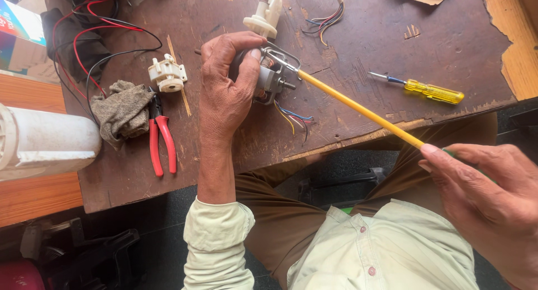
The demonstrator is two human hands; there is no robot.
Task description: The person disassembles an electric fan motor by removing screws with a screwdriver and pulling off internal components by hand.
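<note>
My left hand (227,88) grips a small electric motor (270,80) with a metal frame and loose coloured wires, holding it on the worn brown table (364,49). My right hand (487,200) holds the handle end of a long yellow screwdriver (358,108). Its tip rests against the motor's metal frame. The handle is mostly hidden in my right hand.
A small yellow screwdriver (428,90) lies to the right. A white plastic part (265,15) stands behind the motor, another white part (167,73) to the left. Red-handled pliers (161,138), a grey rag (122,109), red and black wires (92,43) and a white cylinder (45,138) sit left.
</note>
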